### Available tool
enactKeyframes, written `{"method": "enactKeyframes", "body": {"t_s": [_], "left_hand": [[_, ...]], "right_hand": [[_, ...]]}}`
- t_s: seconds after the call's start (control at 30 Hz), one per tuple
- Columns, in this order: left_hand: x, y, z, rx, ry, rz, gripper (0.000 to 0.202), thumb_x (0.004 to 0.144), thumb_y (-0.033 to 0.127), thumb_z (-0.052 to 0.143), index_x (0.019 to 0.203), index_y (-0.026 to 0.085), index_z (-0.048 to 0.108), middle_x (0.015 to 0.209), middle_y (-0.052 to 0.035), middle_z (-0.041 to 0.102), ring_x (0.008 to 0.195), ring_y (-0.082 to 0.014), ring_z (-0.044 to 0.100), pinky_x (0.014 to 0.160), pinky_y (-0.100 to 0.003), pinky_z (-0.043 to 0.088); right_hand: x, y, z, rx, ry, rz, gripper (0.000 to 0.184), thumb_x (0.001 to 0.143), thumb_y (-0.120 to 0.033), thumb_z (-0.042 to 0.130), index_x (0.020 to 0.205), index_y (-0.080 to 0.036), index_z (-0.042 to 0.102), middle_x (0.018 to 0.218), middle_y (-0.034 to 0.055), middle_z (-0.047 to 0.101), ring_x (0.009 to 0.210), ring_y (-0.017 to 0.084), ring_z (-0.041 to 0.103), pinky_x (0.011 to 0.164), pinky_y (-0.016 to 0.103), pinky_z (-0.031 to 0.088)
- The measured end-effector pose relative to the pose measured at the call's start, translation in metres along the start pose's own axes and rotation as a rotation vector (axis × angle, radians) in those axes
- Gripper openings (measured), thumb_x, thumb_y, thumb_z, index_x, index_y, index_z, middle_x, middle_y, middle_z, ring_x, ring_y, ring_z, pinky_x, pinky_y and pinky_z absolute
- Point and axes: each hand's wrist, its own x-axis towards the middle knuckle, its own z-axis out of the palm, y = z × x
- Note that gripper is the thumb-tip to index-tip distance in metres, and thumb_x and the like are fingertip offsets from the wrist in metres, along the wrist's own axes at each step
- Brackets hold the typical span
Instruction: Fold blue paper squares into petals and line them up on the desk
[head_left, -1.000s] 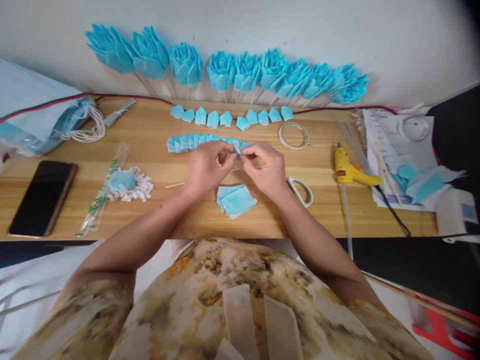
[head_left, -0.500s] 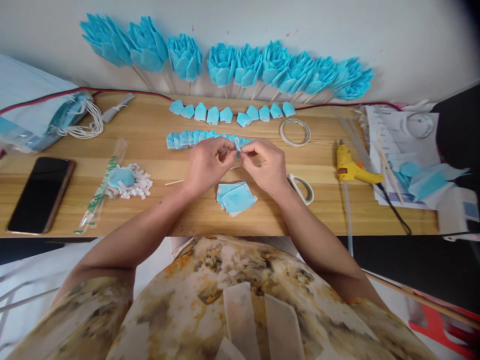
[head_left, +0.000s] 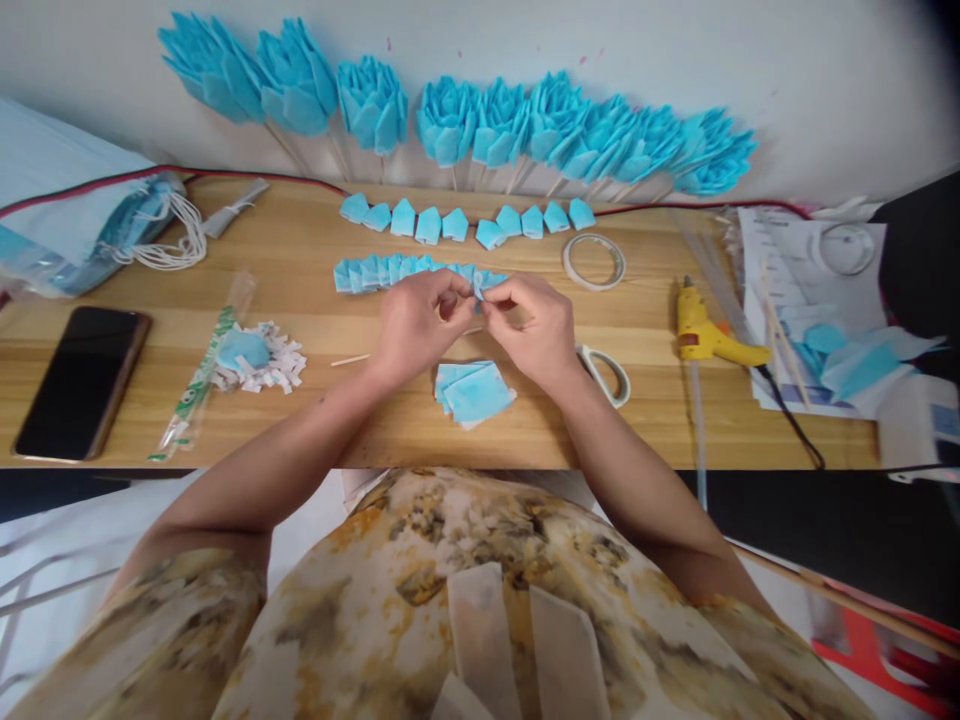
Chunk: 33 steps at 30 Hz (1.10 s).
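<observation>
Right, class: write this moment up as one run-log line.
left hand: pinching blue paper piece | right hand: pinching same piece | near hands: stack of blue squares on table

A small blue fabric piece (head_left: 480, 286) is pinched between the left hand (head_left: 416, 325) and right hand (head_left: 534, 330) over the long wooden table (head_left: 652, 400). From there, a stack of blue fabric squares (head_left: 474, 392) is laid at 6 o'clock, a yellow plastic glue gun (head_left: 705, 338) at 3, a flat black phone (head_left: 79, 382) at 9, and blue fabric flowers on sticks (head_left: 480, 125) at 12.
</observation>
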Motion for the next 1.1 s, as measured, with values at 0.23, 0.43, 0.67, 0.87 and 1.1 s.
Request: {"method": "enactKeyframes", "body": {"t_s": [0.23, 0.43, 0.67, 0.87, 1.1], "left_hand": [[0.0002, 0.0016, 0.0004, -0.006, -0.002, -0.004, 0.005, 0.080, 0.017, 0.061, 0.079, 0.020, 0.066, 0.062, 0.0031, 0.055, 0.063, -0.0136, 0.051, 0.065, -0.030, 0.040], [-0.0004, 0.0019, 0.0003, 0.010, -0.009, -0.005, 0.007, 0.081, 0.017, 0.060, 0.081, 0.020, 0.066, 0.064, 0.0020, 0.058, 0.064, -0.0137, 0.051, 0.064, -0.029, 0.039], [-0.0002, -0.0008, 0.0015, 0.006, 0.020, 0.033, 0.010, 0.081, 0.016, 0.058, 0.080, 0.020, 0.068, 0.064, 0.0017, 0.059, 0.062, -0.0125, 0.050, 0.060, -0.028, 0.037], [-0.0002, -0.0034, 0.0031, -0.005, 0.033, 0.043, 0.006, 0.080, 0.018, 0.063, 0.080, 0.020, 0.068, 0.060, 0.0031, 0.055, 0.060, -0.0120, 0.049, 0.059, -0.027, 0.037], [-0.0002, -0.0031, 0.0032, -0.037, 0.035, 0.046, 0.008, 0.079, 0.014, 0.062, 0.076, 0.019, 0.067, 0.062, 0.0027, 0.058, 0.060, -0.0113, 0.049, 0.060, -0.027, 0.037]], "right_hand": [[-0.0006, 0.0013, 0.0007, -0.005, -0.009, -0.013, 0.012, 0.087, -0.017, 0.059, 0.077, -0.024, 0.063, 0.079, 0.0016, 0.071, 0.079, 0.019, 0.064, 0.079, 0.033, 0.049], [-0.0011, 0.0005, 0.0008, 0.030, -0.005, 0.006, 0.012, 0.086, -0.017, 0.060, 0.076, -0.023, 0.063, 0.076, 0.0010, 0.068, 0.077, 0.018, 0.063, 0.078, 0.033, 0.049], [-0.0005, 0.0025, 0.0026, 0.075, 0.009, 0.043, 0.011, 0.085, -0.017, 0.061, 0.075, -0.022, 0.063, 0.074, -0.0007, 0.065, 0.072, 0.015, 0.060, 0.074, 0.030, 0.048], [-0.0004, 0.0035, 0.0025, 0.103, 0.027, 0.013, 0.012, 0.084, -0.014, 0.062, 0.075, -0.022, 0.063, 0.072, -0.0013, 0.064, 0.071, 0.014, 0.059, 0.072, 0.030, 0.048], [-0.0006, 0.0024, 0.0022, 0.096, 0.008, 0.040, 0.011, 0.084, -0.016, 0.062, 0.076, -0.022, 0.063, 0.073, -0.0010, 0.064, 0.073, 0.015, 0.059, 0.074, 0.031, 0.048]]}}
